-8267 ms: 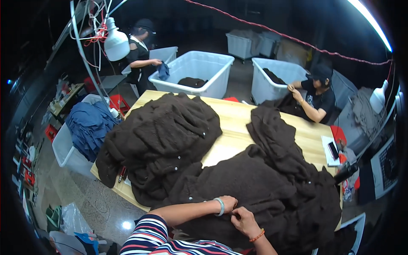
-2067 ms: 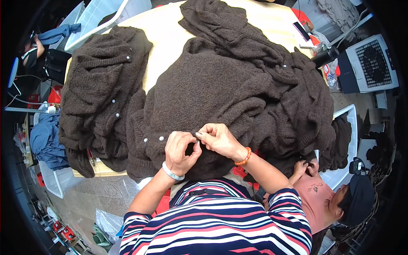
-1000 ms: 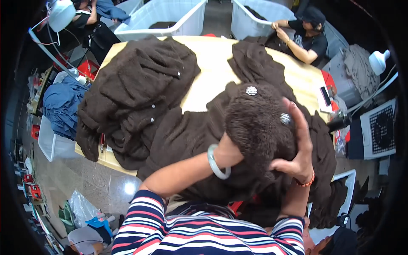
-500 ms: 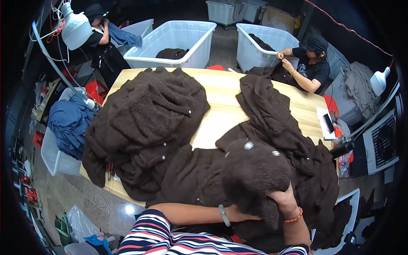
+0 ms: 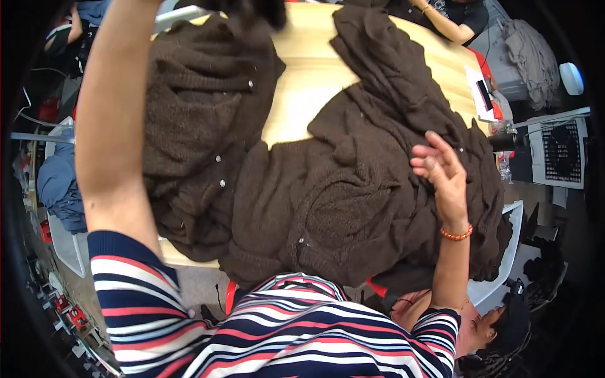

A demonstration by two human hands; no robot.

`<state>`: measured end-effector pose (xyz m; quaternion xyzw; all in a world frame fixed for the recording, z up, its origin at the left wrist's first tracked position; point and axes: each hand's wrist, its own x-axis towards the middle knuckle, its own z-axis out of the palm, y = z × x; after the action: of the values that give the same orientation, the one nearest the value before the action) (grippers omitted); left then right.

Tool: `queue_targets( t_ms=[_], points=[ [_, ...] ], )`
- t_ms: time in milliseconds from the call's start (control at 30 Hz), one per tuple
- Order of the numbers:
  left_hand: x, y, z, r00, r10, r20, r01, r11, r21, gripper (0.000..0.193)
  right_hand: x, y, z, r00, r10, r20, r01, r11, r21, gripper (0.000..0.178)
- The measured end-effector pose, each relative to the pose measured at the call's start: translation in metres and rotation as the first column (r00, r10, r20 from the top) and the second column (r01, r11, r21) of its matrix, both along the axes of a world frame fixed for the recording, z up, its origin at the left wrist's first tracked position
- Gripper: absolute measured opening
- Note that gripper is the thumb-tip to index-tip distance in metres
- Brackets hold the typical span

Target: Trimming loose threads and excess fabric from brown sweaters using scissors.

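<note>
My left arm stretches up along the left side, and its hand lies beyond the upper edge of the picture. A blurred dark bundle of cloth (image 5: 259, 17) hangs at the top edge near it; whether the left hand holds it is hidden. My right hand (image 5: 446, 179) is open, palm partly turned up, fingers apart and slightly bent, above dark brown knitwear, holding nothing. In front of me lies a brown knitted garment (image 5: 343, 205) with a small shiny button. A heap of brown knitwear (image 5: 195, 120) with several shiny buttons covers the table's left side; another brown garment (image 5: 384, 69) stretches to the far right.
The wooden table (image 5: 299, 82) shows between the heaps. A phone (image 5: 484, 94) lies at its right edge. Blue cloth (image 5: 60, 179) fills a white tub at left. One person (image 5: 460, 19) sits across at far right; another person (image 5: 498, 334) is close at my lower right.
The bundled brown garment has left the spot between my hands. My left arm has swung up to the upper left; my right hand has let go and opened. The view has tilted toward me.
</note>
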<state>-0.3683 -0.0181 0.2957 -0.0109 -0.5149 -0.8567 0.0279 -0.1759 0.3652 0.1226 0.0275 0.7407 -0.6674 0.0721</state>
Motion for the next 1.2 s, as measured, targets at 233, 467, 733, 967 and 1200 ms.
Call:
queue_targets(
  t_ms=[233, 467, 733, 967, 1200],
  points=[
    [0.244, -0.01, -0.231, 0.829, -0.379, 0.411, 0.559, 0.552, -0.619, 0.021, 0.079, -0.002, -0.042, 0.853, 0.432, 0.294, -0.515, 0.791, 0.331, 0.045],
    [0.398, 0.082, -0.279, 0.895, -0.005, 0.446, 0.379, 0.534, -0.755, 0.061, 0.062, -0.019, -0.053, 0.809, 0.567, -0.154, -0.258, 0.579, 0.774, 0.06],
    [0.371, 0.068, -0.279, 0.963, 0.254, 0.088, -0.074, 0.564, -0.823, 0.029, -0.014, -0.04, -0.108, 0.652, 0.747, -0.129, -0.358, 0.453, 0.817, 0.031],
    [0.336, 0.058, -0.244, 0.909, 0.266, -0.322, -0.397, 0.317, -0.861, 0.031, -0.011, 0.038, -0.026, 0.753, 0.327, -0.57, 0.144, 0.764, 0.629, 0.034],
    [0.362, 0.121, -0.286, 0.984, 0.003, -0.181, -0.17, 0.353, -0.92, 0.042, 0.028, 0.096, -0.078, 0.894, 0.333, -0.3, 0.029, 0.624, 0.781, 0.028]
  ],
)
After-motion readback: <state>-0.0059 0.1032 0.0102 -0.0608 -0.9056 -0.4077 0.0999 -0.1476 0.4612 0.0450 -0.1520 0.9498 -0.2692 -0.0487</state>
